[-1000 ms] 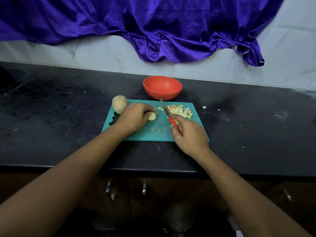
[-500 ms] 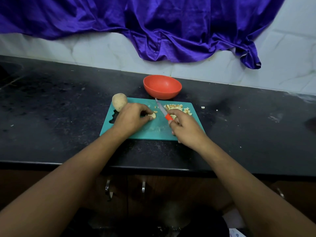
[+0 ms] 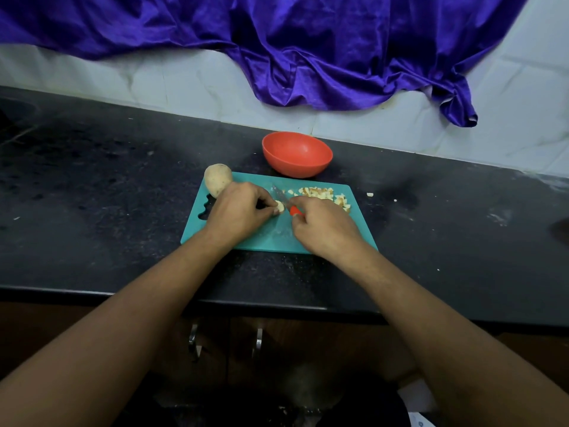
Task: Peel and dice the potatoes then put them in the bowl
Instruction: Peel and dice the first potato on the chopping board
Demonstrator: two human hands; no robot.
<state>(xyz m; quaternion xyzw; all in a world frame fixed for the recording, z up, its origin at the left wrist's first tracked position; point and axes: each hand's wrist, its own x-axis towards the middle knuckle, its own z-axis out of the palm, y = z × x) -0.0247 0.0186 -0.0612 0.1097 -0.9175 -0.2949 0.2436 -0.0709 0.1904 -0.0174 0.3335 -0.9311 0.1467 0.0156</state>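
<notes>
Quick update from the remote seat: over the last second my right hand (image 3: 323, 226) has slid left across the teal cutting board (image 3: 268, 238). The little red-handled knife (image 3: 295, 211) it's gripping was over by the diced pile (image 3: 323, 194) and is now right up against the last chunk of peeled potato (image 3: 279, 206). My left hand (image 3: 237, 211) hasn't really moved; its fingertips are curled down and pinching that chunk against the board. The blade looks like it's on or just beside the chunk, but it's too blurry to tell if it's actually biting in yet. So my read is we're back in a cutting stroke, finishing off this potato. The chunk is small now, which puts the edge very close to my left fingertips, so that's the thing I'd watch. The dice sit in a heap on the far right part of the board, with a couple of stray bits (image 3: 369, 194) out on the black counter (image 3: 123, 195) just past the board's edge. The orange bowl (image 3: 297, 154) sits just behind the board and looks empty, so nothing's been transferred. There's also a whole unpeeled potato (image 3: 218, 179) at the board's far left corner, so I'd guess we're not even halfway.
</notes>
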